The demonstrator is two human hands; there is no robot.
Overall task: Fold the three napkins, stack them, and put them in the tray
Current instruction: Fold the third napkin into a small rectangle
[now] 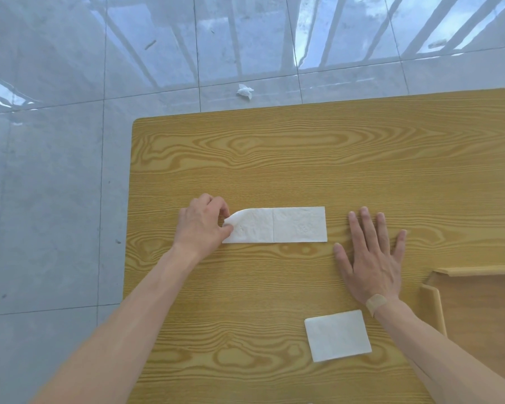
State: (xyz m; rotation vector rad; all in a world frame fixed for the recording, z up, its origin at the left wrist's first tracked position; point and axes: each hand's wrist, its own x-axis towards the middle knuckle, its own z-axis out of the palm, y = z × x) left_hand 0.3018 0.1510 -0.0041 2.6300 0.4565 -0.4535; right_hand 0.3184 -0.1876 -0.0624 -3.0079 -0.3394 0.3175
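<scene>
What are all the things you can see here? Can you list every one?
long napkin: 1, white, flat on the table middle, left end lifted
folded napkin: 1, white, near table edge, beside the tray
tray: 1, wooden, right edge, partly out of view
table: 1, yellow wood grain
crumpled tissue: 1, white, on the floor beyond the table
floor: grey glossy tiles
left hand: pinches the long napkin's left end
right hand: flat on the table, right of the long napkin, plaster at the wrist
</scene>
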